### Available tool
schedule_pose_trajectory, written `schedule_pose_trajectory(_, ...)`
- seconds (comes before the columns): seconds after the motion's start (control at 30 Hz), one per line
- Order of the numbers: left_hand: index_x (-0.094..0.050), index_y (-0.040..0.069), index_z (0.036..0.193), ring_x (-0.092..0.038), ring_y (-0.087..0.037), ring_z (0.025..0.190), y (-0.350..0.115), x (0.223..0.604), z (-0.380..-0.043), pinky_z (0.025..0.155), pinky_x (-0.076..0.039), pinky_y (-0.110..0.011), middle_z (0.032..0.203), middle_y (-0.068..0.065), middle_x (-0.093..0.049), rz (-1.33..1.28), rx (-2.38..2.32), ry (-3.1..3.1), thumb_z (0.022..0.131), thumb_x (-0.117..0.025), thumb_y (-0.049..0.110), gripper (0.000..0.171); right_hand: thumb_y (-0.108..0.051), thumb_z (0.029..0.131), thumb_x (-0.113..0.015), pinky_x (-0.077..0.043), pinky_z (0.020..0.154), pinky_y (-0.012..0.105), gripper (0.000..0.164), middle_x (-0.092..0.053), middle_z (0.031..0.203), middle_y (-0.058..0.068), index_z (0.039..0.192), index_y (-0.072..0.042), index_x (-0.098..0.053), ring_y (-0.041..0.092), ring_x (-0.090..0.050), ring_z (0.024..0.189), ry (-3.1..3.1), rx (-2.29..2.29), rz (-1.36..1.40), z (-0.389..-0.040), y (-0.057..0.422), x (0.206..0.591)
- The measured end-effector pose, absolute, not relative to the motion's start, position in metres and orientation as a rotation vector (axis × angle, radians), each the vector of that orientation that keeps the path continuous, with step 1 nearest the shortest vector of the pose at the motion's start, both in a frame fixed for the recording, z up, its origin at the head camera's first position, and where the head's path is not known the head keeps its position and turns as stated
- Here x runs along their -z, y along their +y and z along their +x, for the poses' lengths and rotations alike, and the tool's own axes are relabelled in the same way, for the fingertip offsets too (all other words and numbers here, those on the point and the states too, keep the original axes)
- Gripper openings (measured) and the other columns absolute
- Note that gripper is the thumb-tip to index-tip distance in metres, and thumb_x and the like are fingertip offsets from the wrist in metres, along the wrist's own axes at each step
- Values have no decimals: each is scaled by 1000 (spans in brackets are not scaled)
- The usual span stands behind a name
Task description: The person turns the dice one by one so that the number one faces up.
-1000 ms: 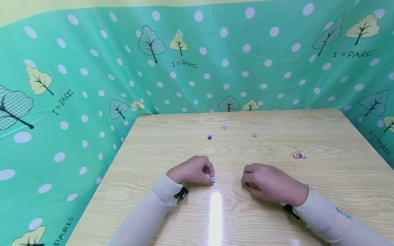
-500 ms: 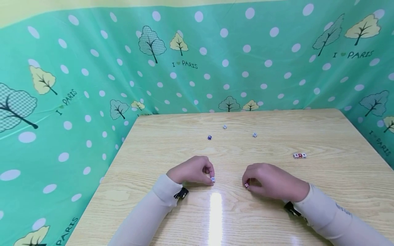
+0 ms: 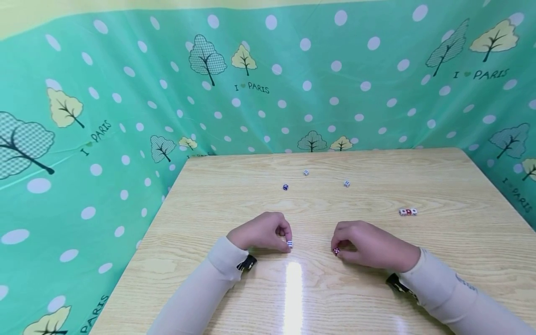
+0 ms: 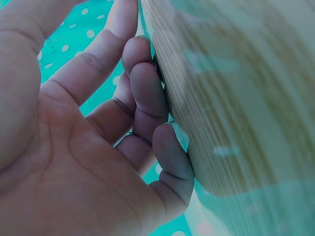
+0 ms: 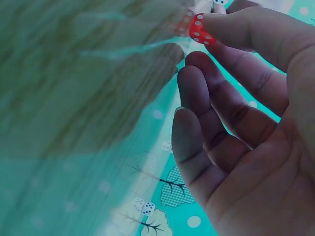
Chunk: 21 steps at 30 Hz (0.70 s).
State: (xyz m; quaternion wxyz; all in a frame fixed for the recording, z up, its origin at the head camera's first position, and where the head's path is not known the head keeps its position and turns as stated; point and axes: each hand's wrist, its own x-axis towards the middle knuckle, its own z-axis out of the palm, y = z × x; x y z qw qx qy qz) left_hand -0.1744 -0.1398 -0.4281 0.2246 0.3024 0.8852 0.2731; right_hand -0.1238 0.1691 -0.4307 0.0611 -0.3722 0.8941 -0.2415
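Note:
Low over the wooden table, my left hand (image 3: 263,231) pinches a white die with blue dots (image 3: 290,244) between thumb and index finger. Its other fingers curl against the tabletop in the left wrist view, where the die is out of sight. Across from it, my right hand (image 3: 366,245) pinches a red die with white dots (image 3: 336,251) between thumb and index finger. The right wrist view shows this red die (image 5: 200,30) close at the table surface, the remaining fingers bent beside it. A gap of bare wood separates the two dice.
Farther back on the table (image 3: 234,186) lie a dark blue die (image 3: 285,187) and two white dice, one at the back (image 3: 306,172) and one to its right (image 3: 346,184). A short row of white and red dice (image 3: 408,212) sits at right. Green patterned cloth (image 3: 259,116) hangs around the table.
My right hand has shifted slightly, and the red die has turned in its fingertips, showing a different face. My left hand and the dice on the table have stayed put.

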Motion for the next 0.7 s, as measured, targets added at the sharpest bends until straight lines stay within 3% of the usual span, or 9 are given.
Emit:
schedule_pose_trajectory(0.4,-72,24,77,-52,-9,81,-140,428,-174,73,-46,-24,82,7,-62,816,-753,2436,78,-90,22,19,-15,88,-78,-52,72,21,16,-60,91,-18,90,-30,-73,1,-56,77,2779,603,-1125,-118,164,428)
schedule_pose_trajectory(0.7,-72,24,77,-51,-9,81,-139,427,-174,73,-46,-24,83,7,-61,822,-760,2438,78,-90,23,18,-13,82,-85,-51,67,20,19,-61,89,-14,92,-25,-73,-2,-50,73,2914,453,-1287,-108,158,421)
